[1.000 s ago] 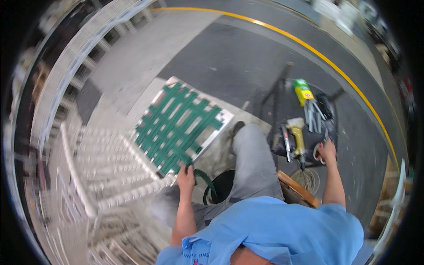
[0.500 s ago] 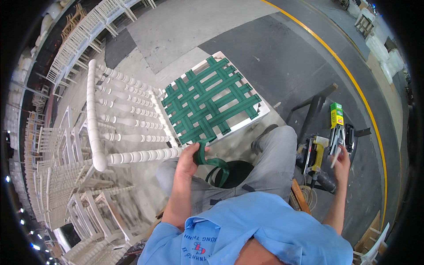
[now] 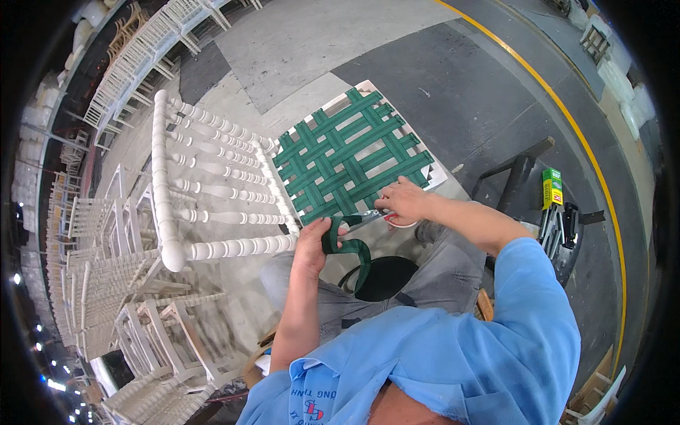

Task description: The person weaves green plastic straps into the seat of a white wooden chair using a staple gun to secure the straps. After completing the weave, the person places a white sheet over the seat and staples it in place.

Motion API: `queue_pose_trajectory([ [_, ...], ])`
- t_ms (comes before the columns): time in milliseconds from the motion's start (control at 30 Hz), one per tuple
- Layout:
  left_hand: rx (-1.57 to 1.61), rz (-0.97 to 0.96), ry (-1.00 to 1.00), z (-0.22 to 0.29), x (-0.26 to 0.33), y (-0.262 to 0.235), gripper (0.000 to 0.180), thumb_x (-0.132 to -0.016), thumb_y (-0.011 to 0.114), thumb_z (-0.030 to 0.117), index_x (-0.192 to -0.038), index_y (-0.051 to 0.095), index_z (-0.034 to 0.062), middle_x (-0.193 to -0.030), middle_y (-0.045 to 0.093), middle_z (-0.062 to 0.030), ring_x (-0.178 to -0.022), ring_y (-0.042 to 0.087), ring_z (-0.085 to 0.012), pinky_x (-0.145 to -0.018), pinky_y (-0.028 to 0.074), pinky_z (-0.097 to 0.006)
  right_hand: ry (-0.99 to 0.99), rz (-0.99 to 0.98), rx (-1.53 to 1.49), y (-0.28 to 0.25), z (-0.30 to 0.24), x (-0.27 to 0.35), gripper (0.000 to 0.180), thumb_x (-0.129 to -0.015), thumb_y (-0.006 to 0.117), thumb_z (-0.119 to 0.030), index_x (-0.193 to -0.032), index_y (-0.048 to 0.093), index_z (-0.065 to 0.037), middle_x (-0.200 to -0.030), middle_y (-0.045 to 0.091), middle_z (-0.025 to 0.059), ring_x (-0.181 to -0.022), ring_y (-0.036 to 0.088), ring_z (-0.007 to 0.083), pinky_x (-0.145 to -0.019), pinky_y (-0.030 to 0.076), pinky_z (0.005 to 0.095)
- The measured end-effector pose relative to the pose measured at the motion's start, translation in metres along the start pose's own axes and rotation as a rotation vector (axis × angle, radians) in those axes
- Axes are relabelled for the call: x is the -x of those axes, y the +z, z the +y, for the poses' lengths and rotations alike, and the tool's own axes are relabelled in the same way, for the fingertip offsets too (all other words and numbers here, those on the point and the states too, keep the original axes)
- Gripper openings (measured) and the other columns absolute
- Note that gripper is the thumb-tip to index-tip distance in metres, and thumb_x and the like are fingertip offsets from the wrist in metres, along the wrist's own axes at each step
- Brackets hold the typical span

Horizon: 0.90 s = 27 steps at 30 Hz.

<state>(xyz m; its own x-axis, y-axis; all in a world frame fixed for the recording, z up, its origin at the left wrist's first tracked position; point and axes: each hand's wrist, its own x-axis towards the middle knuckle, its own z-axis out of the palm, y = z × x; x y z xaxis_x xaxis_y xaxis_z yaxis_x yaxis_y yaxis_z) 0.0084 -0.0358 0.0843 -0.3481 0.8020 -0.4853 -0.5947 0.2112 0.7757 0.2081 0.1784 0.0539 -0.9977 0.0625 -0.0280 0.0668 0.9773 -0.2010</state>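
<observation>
A white wooden chair (image 3: 164, 180) with a turned spindle back stands before me, green webbing (image 3: 340, 159) woven in a lattice over its seat frame. At the seat's near left corner, my left hand (image 3: 310, 244) grips the loose webbing strap (image 3: 363, 256), whose tail loops down between my knees. My right hand (image 3: 405, 200) holds scissors (image 3: 367, 217) with red-and-white handles over the near edge of the seat. Their blades point left and reach the strap by my left fingers. Whether the blades have the strap between them I cannot make out.
On the right a dark stand (image 3: 517, 177) carries a green-and-yellow box (image 3: 552, 188) and metal tools (image 3: 556, 230). My right arm passes in front of part of it. Several unfinished white chairs (image 3: 152, 336) crowd the left. A yellow line (image 3: 567, 117) curves along the floor.
My right hand has come from the tool stand across to the chair seat, bringing the scissors to the strap. My left hand keeps its hold on the strap. The view has shifted slightly.
</observation>
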Motion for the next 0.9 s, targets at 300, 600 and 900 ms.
queue_pose_trajectory([
  [300, -0.038, -0.031, 0.028, 0.000, 0.007, -0.012, 0.023, -0.098, 0.056, 0.015, -0.114, 0.060, -0.0020, -0.099, 0.070, -0.0149, -0.081, 0.070, -0.0204, -0.061, 0.057, -0.032, 0.031, 0.018, -0.133, -0.014, -0.004, -0.010, 0.034, -0.082, 0.070, -0.037, -0.109, 0.063, -0.018, -0.094, 0.064, 0.0100, -0.089, 0.065, 0.0311, -0.080, 0.044, 0.0438],
  [600, -1.294, -0.099, 0.279, -0.057, -0.028, -0.040, 0.044, -0.094, 0.060, 0.028, -0.124, 0.062, -0.0036, -0.145, 0.046, -0.0257, -0.134, 0.047, -0.0352, -0.108, 0.040, -0.040, 1.402, 0.914, -0.435, -0.058, -0.058, 0.221, 0.059, -0.081, 0.077, -0.045, -0.120, 0.056, -0.007, -0.075, 0.064, 0.0134, -0.072, 0.065, 0.0296, -0.068, 0.049, 0.0387],
  [900, -1.256, -0.280, 0.294, -0.073, -0.034, -0.020, 0.041, -0.089, 0.060, 0.026, -0.116, 0.066, -0.0047, -0.125, 0.058, -0.0266, -0.120, 0.054, -0.0402, -0.104, 0.041, -0.042, 2.131, 0.714, 0.226, 0.018, -0.167, 0.437, 0.042, -0.085, 0.069, -0.036, -0.115, 0.063, -0.007, -0.109, 0.064, 0.0205, -0.103, 0.063, 0.0391, -0.086, 0.051, 0.0477],
])
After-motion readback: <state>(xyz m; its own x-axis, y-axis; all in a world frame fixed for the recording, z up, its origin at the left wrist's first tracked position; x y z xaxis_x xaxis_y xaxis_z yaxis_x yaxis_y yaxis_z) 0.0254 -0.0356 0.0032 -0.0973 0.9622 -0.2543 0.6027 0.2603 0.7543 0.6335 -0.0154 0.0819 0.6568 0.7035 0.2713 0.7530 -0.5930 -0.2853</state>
